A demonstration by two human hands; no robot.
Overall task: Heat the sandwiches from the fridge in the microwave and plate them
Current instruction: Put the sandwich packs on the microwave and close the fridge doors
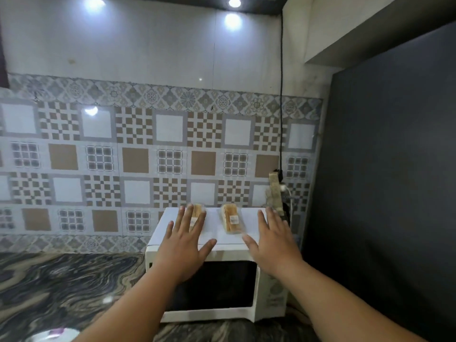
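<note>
A white microwave (222, 314) with a dark glass door stands on the counter, door closed. Two wrapped sandwiches lie on its top. The left sandwich (197, 210) is partly hidden behind the fingers of my left hand (183, 240), which hovers over it with fingers spread and holds nothing. The right sandwich (231, 218) lies in full view between my hands. My right hand (270, 239) is spread flat just right of it, thumb close to its near end, not gripping it.
A dark marbled counter (61, 287) stretches left of the microwave. A patterned tile wall (123, 156) is behind. A dark tall panel (385, 193) stands close on the right. A power strip (275, 191) and black cable hang behind the microwave. A plate edge (54, 335) shows bottom left.
</note>
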